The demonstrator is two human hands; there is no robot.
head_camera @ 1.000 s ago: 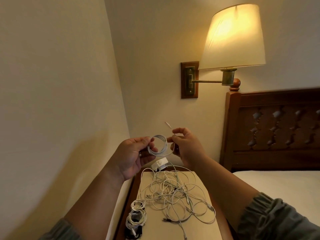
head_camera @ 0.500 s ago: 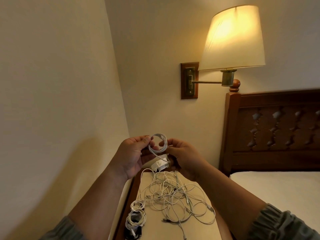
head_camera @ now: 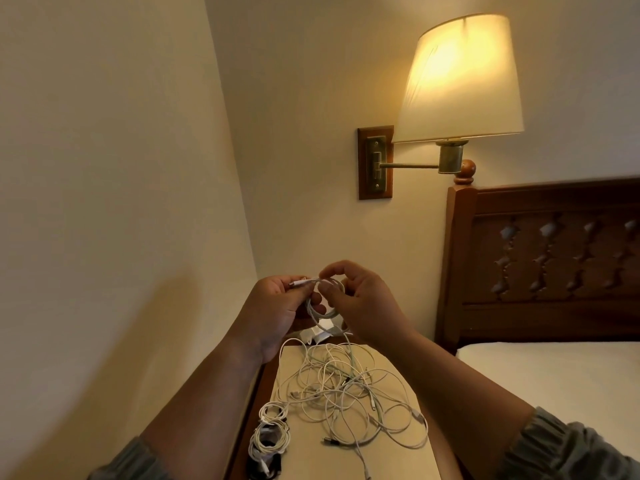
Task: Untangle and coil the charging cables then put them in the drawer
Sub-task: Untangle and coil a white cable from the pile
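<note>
Above the nightstand, both hands hold one small coil of white charging cable (head_camera: pixel 320 308). My left hand (head_camera: pixel 277 311) pinches the coil and the cable's plug end, which sticks out to the left. My right hand (head_camera: pixel 360 303) grips the coil's right side with thumb and forefinger. Below them a tangle of white cables (head_camera: pixel 349 393) is spread over the nightstand top (head_camera: pixel 391 455). Two coiled cables (head_camera: pixel 272 427) lie at the front left corner, one partly on a dark item. No drawer is visible.
A white charger block (head_camera: pixel 320 332) sits at the back of the nightstand, partly hidden by my hands. A lit wall lamp (head_camera: pixel 460 84) hangs above. A wooden headboard (head_camera: pixel 547 265) and mattress (head_camera: pixel 554 379) are at right; a wall is close at left.
The cable's loose end, which pointed up beside my right hand, has been brought across to my left hand. The coil now hangs lower and tighter between both hands.
</note>
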